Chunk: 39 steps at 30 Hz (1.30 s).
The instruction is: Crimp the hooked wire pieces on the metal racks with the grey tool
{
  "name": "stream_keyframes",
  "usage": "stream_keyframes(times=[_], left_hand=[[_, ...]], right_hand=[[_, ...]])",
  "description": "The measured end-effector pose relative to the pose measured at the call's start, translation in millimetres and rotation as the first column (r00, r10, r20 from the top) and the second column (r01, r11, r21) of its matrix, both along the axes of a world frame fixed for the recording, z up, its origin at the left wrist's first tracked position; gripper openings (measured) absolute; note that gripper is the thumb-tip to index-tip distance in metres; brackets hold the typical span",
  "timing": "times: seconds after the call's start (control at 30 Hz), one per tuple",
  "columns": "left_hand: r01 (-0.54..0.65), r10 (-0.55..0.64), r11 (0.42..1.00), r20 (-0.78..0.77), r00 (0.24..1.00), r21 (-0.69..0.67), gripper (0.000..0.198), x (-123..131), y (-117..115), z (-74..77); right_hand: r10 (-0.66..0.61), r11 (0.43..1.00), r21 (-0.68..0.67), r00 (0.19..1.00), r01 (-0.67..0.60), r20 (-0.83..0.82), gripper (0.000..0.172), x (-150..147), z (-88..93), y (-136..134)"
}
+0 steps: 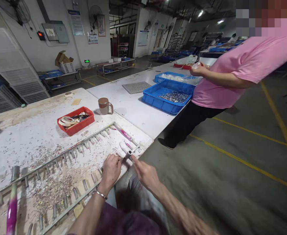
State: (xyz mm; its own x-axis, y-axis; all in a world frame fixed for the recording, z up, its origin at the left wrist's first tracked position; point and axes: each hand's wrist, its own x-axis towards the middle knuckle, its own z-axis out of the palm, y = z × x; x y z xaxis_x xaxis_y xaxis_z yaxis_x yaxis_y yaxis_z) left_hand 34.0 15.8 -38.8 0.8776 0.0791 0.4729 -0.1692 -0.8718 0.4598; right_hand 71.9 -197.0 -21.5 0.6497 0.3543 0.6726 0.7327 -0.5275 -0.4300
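At the table's near edge my two hands meet around a short grey metal tube (128, 154), its round open end facing up. My right hand (145, 172) is closed on the tube's right side, a finger along it. My left hand (112, 169) is closed just left of the tube, around something thin and mostly hidden by the fingers. A long metal rack (67, 150) with rows of short pegs and small hooks lies under and beyond my hands. One crossbar (124, 132) of it is stained magenta and white. Another magenta-and-white bar (12, 205) stands at the left.
Paint flakes and chips litter the white table (133, 114). A red tray (76, 120) of tape rolls and tools and a brown mug (104, 106) stand beyond the rack. Farther right are a blue crate (158, 99) of small metal parts and a person in a pink shirt (231, 71).
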Motion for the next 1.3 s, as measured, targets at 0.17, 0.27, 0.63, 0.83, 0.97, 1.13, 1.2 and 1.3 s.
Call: stream_keyframes(times=[0.17,0.27,0.63,0.83,0.97,1.13,1.2,1.3], left_hand=[[-0.015,0.015,1.000,-0.001,1.000,0.020,0.019,3.0,2.2,-5.4],[-0.032,0.033,0.999,-0.034,0.999,0.031,0.025,4.6,3.1,-6.3],[-0.093,0.129,0.985,-0.255,0.958,0.148,0.029,5.5,-6.6,8.1],[-0.114,0.168,0.967,-0.235,0.958,0.228,0.028,3.3,-12.1,8.3],[-0.115,0.173,0.961,-0.223,0.959,0.252,0.025,2.6,-12.9,6.7],[-0.101,0.169,0.950,-0.214,0.962,0.295,0.025,2.2,-12.3,3.7],[-0.102,0.172,0.946,-0.209,0.963,0.306,0.025,2.1,-12.0,3.0],[-0.099,0.164,0.947,-0.192,0.968,0.307,0.026,2.6,-11.5,2.2]], right_hand=[[-0.094,0.991,0.082,0.985,0.106,-0.147,0.045,2.1,-2.0,-6.8],[-0.092,0.980,0.154,0.977,0.123,-0.193,0.045,-2.1,1.7,-13.0],[-0.075,0.988,0.108,0.962,0.107,-0.262,0.043,-13.5,1.6,-9.5],[-0.079,0.988,0.126,0.989,0.095,-0.128,0.043,-2.5,11.6,-5.1],[-0.024,0.999,-0.031,0.996,0.022,-0.086,0.043,1.4,2.8,1.1],[-0.052,0.998,0.025,0.996,0.054,-0.077,0.043,3.2,3.1,-3.0],[-0.050,0.997,0.056,0.997,0.054,-0.063,0.044,3.1,4.4,-4.5],[-0.033,0.995,-0.092,0.993,0.023,-0.112,0.046,3.0,6.1,-5.1]])
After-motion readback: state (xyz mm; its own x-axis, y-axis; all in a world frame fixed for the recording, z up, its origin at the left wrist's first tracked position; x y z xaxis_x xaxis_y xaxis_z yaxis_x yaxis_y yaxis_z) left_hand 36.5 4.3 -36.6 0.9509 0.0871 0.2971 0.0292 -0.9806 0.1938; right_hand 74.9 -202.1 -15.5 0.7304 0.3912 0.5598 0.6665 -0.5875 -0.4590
